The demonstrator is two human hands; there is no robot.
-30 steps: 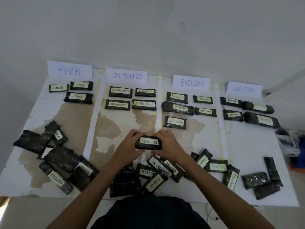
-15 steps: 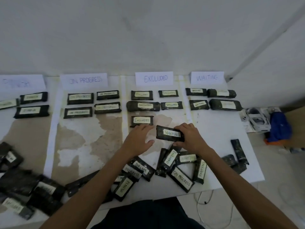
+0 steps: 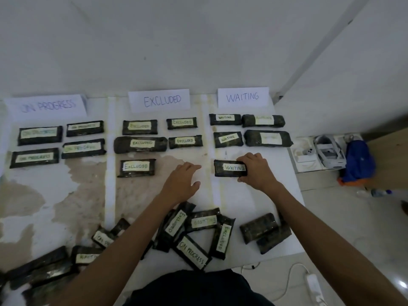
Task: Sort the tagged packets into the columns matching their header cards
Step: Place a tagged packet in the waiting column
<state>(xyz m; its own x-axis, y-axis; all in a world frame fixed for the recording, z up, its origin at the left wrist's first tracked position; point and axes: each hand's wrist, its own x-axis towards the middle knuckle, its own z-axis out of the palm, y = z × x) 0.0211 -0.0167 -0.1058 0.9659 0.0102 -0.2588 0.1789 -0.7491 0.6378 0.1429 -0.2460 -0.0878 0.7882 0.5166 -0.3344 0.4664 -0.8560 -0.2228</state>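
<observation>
- Gripping a dark rectangular wrapped packet with a pale WAITING tag (image 3: 229,168) by its right end with the right hand (image 3: 258,173), thumb at the near edge, fingers curled over the far edge.
- Holding it flat and level at the worn white tabletop (image 3: 254,202); not possible to tell whether it is fully set down.
- Positioning it in the rightmost column, below the white paper WAITING header card (image 3: 242,97) and just beneath four sorted dark WAITING packets (image 3: 228,139) lying in two rows.
- Keeping the left hand (image 3: 181,184) open, fingers relaxed and extended, holding nothing, just left of the gripped packet and apart from it.
- Noting five dark packets (image 3: 136,167) below the white EXCLUDED header card (image 3: 159,100) and four (image 3: 39,134) below the blurred white ON PROGRESS header card (image 3: 47,106).
- Noting a loose heap of unsorted dark tagged packets (image 3: 194,235) at the near table edge, overlapping, with tags reading EXCLUDED, WAITING and ON PROGRESS.
</observation>
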